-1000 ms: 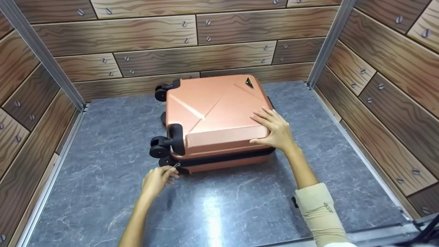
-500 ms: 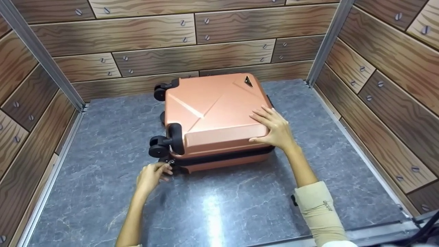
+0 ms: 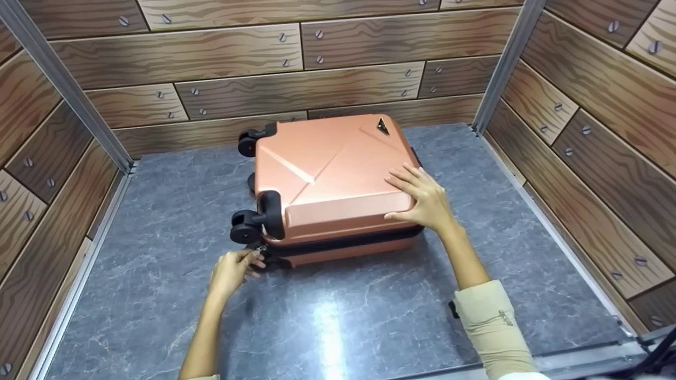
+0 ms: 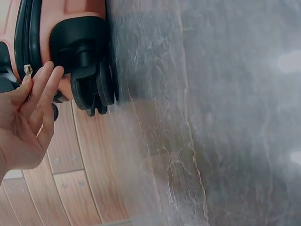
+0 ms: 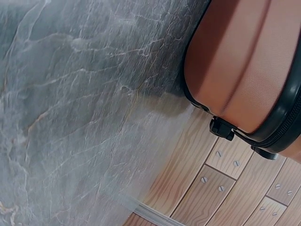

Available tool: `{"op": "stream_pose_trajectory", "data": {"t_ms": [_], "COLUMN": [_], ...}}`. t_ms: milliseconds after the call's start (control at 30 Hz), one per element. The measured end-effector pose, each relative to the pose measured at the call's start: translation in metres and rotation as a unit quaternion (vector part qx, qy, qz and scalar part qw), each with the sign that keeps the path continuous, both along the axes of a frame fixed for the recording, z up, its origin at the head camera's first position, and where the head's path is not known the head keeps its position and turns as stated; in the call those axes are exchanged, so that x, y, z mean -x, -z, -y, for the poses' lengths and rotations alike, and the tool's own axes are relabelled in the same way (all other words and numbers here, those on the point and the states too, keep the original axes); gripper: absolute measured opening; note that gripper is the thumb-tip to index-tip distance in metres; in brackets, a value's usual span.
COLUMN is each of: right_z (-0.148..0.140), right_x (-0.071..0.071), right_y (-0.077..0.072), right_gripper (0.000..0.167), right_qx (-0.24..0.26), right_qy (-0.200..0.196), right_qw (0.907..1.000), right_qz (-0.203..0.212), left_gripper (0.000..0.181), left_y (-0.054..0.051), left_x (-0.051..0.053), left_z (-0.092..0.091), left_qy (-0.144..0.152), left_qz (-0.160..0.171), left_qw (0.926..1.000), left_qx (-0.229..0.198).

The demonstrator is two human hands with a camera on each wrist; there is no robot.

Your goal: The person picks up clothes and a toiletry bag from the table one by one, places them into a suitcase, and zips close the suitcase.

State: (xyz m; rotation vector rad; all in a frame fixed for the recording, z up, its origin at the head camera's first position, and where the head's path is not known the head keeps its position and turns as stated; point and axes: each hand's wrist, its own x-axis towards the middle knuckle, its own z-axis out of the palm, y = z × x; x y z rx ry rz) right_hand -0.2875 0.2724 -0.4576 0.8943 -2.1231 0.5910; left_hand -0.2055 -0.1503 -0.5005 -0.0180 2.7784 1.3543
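Note:
A rose-gold hard-shell suitcase lies flat on the floor, its black wheels facing left. Along its near side runs a black zipper. At the near left corner my left hand pinches the metal zipper pull between thumb and forefinger; the other fingers stretch out beside it in the left wrist view. My right hand rests on the near right corner, fingers spread over the top and thumb along the side. The right wrist view shows the suitcase's end but not the hand.
Grey marbled flooring surrounds the suitcase. Wood-patterned walls rise behind and on both sides, with metal posts at the corners. A metal rail and a dark cable lie at the lower right.
My left hand has moved slightly left with the zipper pull, round toward the wheeled end, then stayed about there. The right hand and the suitcase have kept their places.

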Motion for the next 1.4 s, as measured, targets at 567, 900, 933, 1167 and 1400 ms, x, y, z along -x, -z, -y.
{"op": "stream_pose_trajectory", "data": {"t_ms": [567, 900, 933, 1167, 1400], "right_z": [0.002, 0.003, 0.003, 0.002, 0.001], "right_x": [-0.001, -0.001, -0.002, -0.002, -0.003], "right_y": [0.002, 0.001, 0.001, 0.0, 0.001], "right_gripper": [0.076, 0.076, 0.076, 0.077, 0.078], "right_qx": [0.014, 0.021, 0.021, 0.015, 0.012], "right_qy": [-0.012, -0.017, -0.017, -0.014, -0.015], "right_qw": [0.9998, 0.9996, 0.9996, 0.9997, 0.9996], "right_qz": [0.007, 0.007, 0.007, 0.014, 0.018], "left_gripper": [0.022, 0.022, 0.021, 0.021, 0.014], "left_y": [0.005, -0.004, -0.006, -0.047, -0.093], "left_x": [-0.012, -0.022, -0.023, -0.031, -0.035], "left_z": [0.001, 0.023, 0.025, 0.022, -0.004], "left_qy": [0.004, -0.032, -0.038, -0.072, -0.021], "left_qz": [-0.046, -0.08, -0.093, -0.204, -0.311], "left_qw": [0.9952, 0.9918, 0.99, 0.9666, 0.9416], "left_qx": [-0.086, -0.094, -0.099, -0.137, -0.128]}}
